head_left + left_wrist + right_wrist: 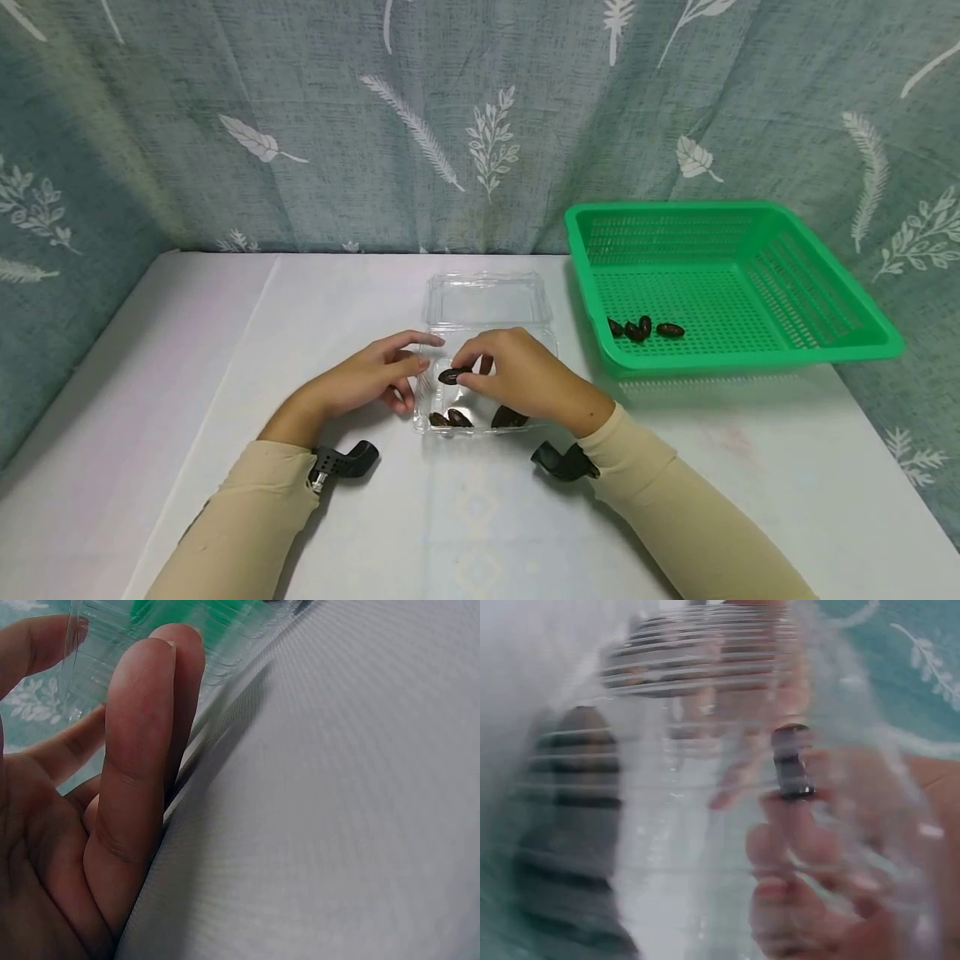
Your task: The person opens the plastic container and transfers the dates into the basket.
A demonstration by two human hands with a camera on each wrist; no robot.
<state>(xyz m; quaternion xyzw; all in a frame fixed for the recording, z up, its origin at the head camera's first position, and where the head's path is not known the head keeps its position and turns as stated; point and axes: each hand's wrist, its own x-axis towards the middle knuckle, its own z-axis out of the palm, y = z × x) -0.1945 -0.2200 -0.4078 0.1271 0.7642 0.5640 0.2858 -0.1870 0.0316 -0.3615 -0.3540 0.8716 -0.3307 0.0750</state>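
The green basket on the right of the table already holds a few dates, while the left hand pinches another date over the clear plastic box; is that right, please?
Not quite: the head view shows the right hand pinching the date, while the left hand only steadies the clear plastic box. The green basket does hold a few dates.

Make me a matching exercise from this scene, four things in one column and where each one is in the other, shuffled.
Things:
1. date pinched by the right hand
2. green basket
3. left hand
4. clear lid

Places:
A. far right of the table, a few dates inside
B. held just above the clear container
C. folded open behind the container
D. against the container's left side

Pairs: 1-B, 2-A, 3-D, 4-C
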